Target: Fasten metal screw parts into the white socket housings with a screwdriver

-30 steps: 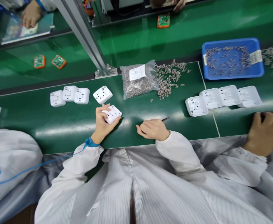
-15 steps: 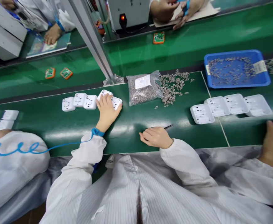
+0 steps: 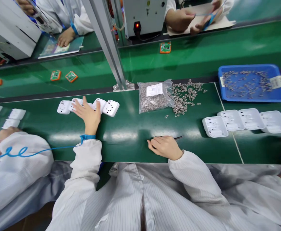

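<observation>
My left hand (image 3: 88,115), with a blue strap at the wrist, is spread over the middle of a row of several white socket housings (image 3: 111,108) on the green bench. Its fingers are apart and partly cover the housings. Near the front edge, my right hand (image 3: 164,147) is closed around a thin dark tool (image 3: 178,137), whose tip sticks out to the right. A clear bag of small metal parts (image 3: 154,102) with a white label lies beyond my right hand, beside a loose pile of metal parts (image 3: 185,96).
Several open white shells (image 3: 215,127) stand at the right, below a blue tray (image 3: 251,98) of metal parts. A metal post (image 3: 110,48) rises behind the bench. Co-workers' arms are at both sides. Orange-edged circuit boards (image 3: 165,47) lie on the green strip beyond.
My left hand has moved left from the right end of the housing row, and its fingers have spread. The housings now sit closer together. The camera view has shifted slightly.
</observation>
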The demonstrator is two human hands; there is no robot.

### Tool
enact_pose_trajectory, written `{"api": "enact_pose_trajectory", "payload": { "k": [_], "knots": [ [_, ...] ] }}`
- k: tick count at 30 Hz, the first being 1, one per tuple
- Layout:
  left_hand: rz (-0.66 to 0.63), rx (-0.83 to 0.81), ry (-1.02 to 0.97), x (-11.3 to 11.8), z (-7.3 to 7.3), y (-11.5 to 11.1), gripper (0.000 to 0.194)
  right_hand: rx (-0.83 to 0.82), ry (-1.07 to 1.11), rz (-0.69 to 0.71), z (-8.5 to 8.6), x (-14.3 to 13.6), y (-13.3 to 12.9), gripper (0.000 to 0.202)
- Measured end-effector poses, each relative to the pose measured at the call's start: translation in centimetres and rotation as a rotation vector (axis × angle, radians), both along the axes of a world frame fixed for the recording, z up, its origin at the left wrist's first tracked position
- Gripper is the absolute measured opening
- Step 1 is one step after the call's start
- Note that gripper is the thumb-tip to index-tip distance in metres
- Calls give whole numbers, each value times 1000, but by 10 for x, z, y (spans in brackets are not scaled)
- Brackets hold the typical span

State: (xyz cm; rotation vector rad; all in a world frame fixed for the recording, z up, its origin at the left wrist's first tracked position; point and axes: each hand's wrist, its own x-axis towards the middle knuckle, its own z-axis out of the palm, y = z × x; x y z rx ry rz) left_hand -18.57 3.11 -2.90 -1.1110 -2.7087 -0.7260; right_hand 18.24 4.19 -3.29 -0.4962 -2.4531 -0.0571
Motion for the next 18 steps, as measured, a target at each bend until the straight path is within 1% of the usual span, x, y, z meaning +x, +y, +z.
{"api": "enact_pose_trajectory", "payload": {
  "k": [2,3,5,7,8,10,13,15,18],
  "knots": [
    [186,5,-55,-26,-5,-1,76,-9,-9,2,0,0,0,34],
    [250,11,-78,-39,-7,-1,73,-12,-12,4,-1,0,0,34],
    [322,38,-100,-62,-9,-1,62,-19,-19,6,-2,-1,0,34],
    [373,77,-98,-80,-5,-2,52,-25,-31,6,-2,-1,0,34],
    [392,95,-95,-88,-2,-4,51,-27,-36,4,-3,-1,0,35],
    [379,107,-84,-100,6,-9,53,-29,-46,-1,-3,-1,0,36],
    [252,56,-119,-111,13,-16,58,-34,-53,-12,-2,-1,1,36],
    [180,11,-150,-115,13,-16,58,-42,-59,-18,-2,-1,1,36],
    [143,0,-134,-114,9,-13,52,-54,-68,-19,-2,-2,1,37]
  ]
}}
